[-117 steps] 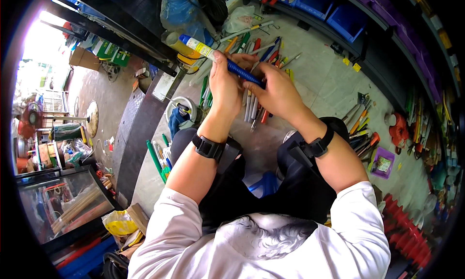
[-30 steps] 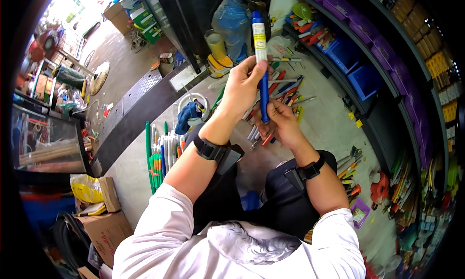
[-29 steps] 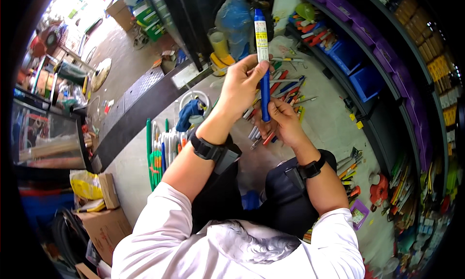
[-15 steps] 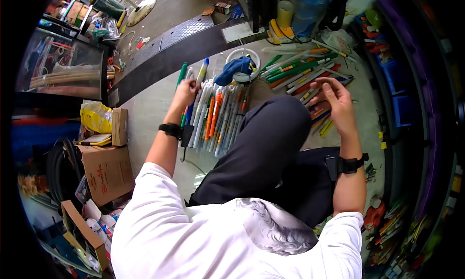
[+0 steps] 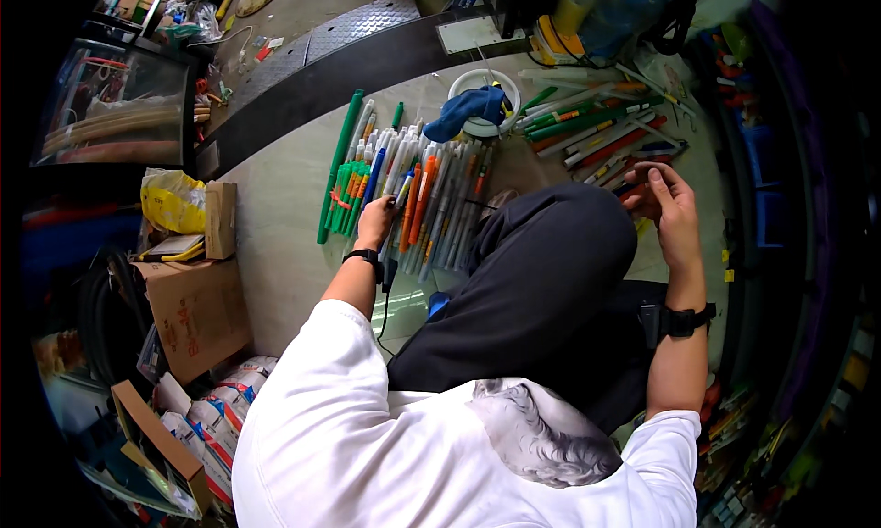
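Note:
My left hand [image 5: 374,222] is closed, its fingertips pinching a slim tube with a blue and yellow end [image 5: 405,185] over the row of tubes. The row holds grey, clear and orange slim plastic tubes [image 5: 440,207] lying side by side. Left of the hand lie a bundle of green tubes [image 5: 345,198] with an orange band and a long green tube [image 5: 340,161]. Beyond my right knee, my right hand [image 5: 674,202] hovers near the loose pile of mixed tubes [image 5: 596,129]; its fingers are loosely bent and apart, with nothing visible in them.
A white ring-shaped roll [image 5: 484,88] with a blue cloth [image 5: 463,113] on it stands behind the row. Cardboard boxes [image 5: 193,317] and a yellow bag [image 5: 172,200] sit at left. Shelving with blue bins [image 5: 760,152] runs along the right. A dark raised sill [image 5: 303,97] crosses behind.
My left hand has come nearer and to the right, bringing the blue and yellow tube down onto the row. My right hand has shifted slightly right and its fingers have curled more.

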The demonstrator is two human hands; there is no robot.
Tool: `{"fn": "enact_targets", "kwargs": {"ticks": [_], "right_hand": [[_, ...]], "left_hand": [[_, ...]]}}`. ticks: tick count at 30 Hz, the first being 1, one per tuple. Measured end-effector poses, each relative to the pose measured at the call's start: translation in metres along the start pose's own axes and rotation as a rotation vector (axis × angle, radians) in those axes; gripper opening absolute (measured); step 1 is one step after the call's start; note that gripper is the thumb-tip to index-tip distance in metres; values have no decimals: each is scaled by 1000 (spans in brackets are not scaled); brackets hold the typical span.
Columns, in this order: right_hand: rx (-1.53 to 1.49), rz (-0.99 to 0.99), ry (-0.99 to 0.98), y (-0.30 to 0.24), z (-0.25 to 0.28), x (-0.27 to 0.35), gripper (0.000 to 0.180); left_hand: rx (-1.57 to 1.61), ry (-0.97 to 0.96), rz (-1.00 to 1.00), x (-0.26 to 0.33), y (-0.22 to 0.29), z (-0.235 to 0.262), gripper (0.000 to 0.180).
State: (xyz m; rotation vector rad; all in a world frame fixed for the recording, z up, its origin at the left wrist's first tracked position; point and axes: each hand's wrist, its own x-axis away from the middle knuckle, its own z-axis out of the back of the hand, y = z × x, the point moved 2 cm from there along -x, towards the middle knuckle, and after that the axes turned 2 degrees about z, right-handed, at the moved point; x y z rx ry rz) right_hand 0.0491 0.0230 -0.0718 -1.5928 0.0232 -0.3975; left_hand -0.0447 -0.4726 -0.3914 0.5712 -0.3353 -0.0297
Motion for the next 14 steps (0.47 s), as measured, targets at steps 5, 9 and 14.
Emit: {"fn": "enact_targets", "kwargs": {"ticks": [5,9,14], "right_hand": [[-19,-19,6,5,-9,-8,27],[-51,-15,34,7,-6,-11,28],[-172,-14,140,26,25,-22,26]], "left_hand": [[-251,-17,182,-18,19,-1,26],[-76,76,52,-42,35,10,30],[673,-249,95,-39,137,102,25]]}}
